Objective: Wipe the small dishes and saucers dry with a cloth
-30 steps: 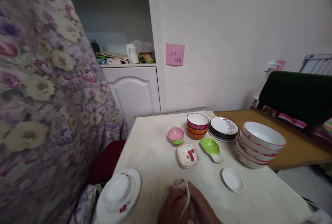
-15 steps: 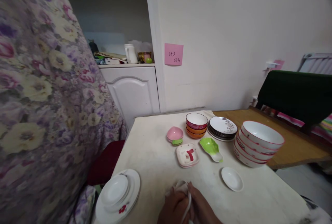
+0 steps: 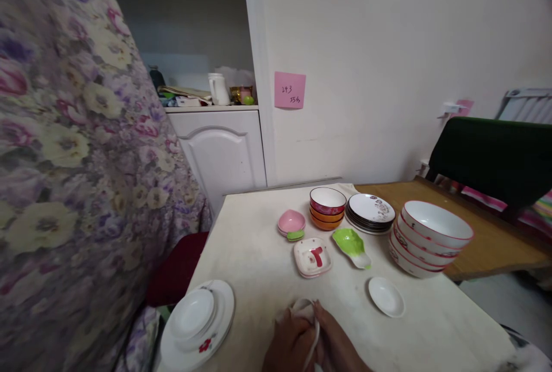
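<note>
At the near edge of the table my left hand [image 3: 287,342] is closed on a bunched white cloth [image 3: 302,310]. Against it, my right hand [image 3: 338,340] grips a small white dish [image 3: 316,337] from the right; only a thin curved rim shows, the rest being hidden by fingers and cloth. Just beyond my hands sits a square dish with a red pattern [image 3: 313,257]. A small white oval dish [image 3: 386,297] lies to the right. On the left, small white dishes [image 3: 192,313] rest on a larger white plate with a red flower [image 3: 224,320].
Farther back stand pink dishes [image 3: 291,222], stacked red and orange bowls [image 3: 326,211], a green leaf-shaped dish [image 3: 350,246], stacked dark-edged plates [image 3: 371,211] and tall red-rimmed white bowls [image 3: 425,245]. A floral curtain [image 3: 86,176] hangs left, beside a dark red seat [image 3: 179,265].
The view has shifted very slightly. My hands stay together around the cloth and dish in nearly the same place; the tableware on the table has not moved.
</note>
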The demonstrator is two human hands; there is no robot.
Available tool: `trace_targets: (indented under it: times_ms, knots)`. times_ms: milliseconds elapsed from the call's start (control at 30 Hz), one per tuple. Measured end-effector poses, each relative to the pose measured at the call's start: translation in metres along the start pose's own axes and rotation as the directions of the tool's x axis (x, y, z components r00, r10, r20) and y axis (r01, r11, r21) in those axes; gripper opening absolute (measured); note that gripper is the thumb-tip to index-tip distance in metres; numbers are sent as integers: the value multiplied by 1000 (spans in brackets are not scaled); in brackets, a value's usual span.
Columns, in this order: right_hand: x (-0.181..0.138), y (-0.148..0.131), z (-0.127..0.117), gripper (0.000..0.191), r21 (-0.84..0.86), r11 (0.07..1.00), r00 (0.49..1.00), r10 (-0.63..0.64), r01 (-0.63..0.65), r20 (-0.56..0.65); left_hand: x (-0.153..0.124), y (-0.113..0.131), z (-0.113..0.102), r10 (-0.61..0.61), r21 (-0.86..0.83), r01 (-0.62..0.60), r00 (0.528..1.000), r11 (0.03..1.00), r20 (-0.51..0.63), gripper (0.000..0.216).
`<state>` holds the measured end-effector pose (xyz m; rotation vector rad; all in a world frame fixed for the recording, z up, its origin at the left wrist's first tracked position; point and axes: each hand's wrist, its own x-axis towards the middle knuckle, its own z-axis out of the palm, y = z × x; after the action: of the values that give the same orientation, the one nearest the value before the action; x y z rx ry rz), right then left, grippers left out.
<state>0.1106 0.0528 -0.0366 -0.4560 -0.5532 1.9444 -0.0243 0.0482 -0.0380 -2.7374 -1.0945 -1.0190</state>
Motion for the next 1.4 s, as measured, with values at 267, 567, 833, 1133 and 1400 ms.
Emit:
trace_targets:
  times_ms: [267,567,833,1133,1400]
  knots:
    - [1,-2,6,34,-76,996,994,-33,41,100,-3,-1,-7,-16,-16,15,997,1000,-81,29]
    - [-2,0,1,28,-14,997,994,-73,74,80,17,8,-31,27,-93,-27,1000,995,2,12]
    - [0,-4,-2,23,-77,983,984,-162,168,70,9,8,-44,-404,-378,377,915,846,8,17]
    - [0,-2,-8,45,-115,986,992,-118,122,38,12,14,-49,-750,-475,665,661,576,17,21]
    - [0,-5,-2,49,-142,980,987,-151,142,-54,12,13,-37,-627,-527,560,777,640,65,23]
